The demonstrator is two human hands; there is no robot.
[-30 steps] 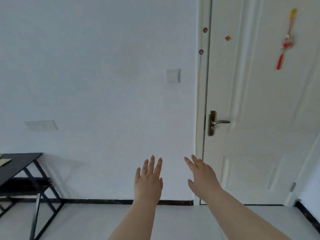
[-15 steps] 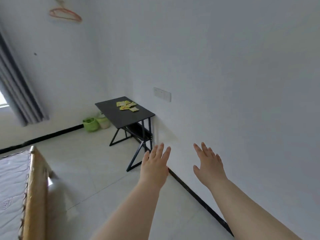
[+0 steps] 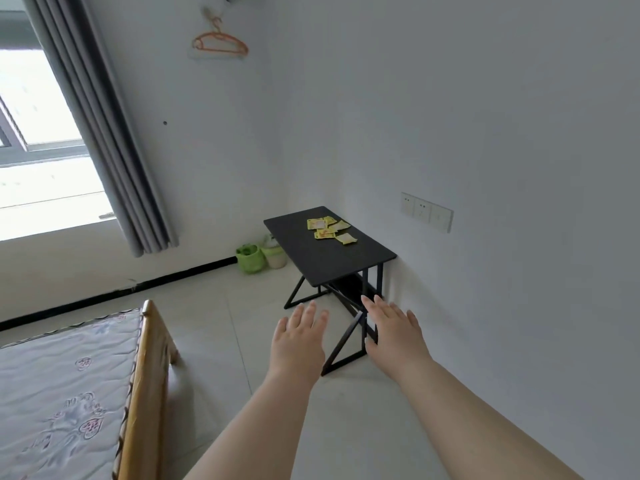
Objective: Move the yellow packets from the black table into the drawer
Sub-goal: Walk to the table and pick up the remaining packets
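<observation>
Your left hand (image 3: 298, 341) and right hand (image 3: 394, 334) reach forward, palms down, fingers straight and empty. The yellow packets (image 3: 330, 229) lie well beyond your hands on the table (image 3: 329, 258).

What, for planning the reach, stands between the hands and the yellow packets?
Nothing visible. The left hand and right hand hover open short of the black table; only its near tabletop lies before the yellow packets. No drawer shows.

I see the table (image 3: 322, 261) ahead in the corner, against the right wall (image 3: 485, 133), with the packets (image 3: 329, 229) on its far half. Bins (image 3: 250, 260) sit just left of it; the bed (image 3: 62, 393) lies nearer, at my left.
</observation>
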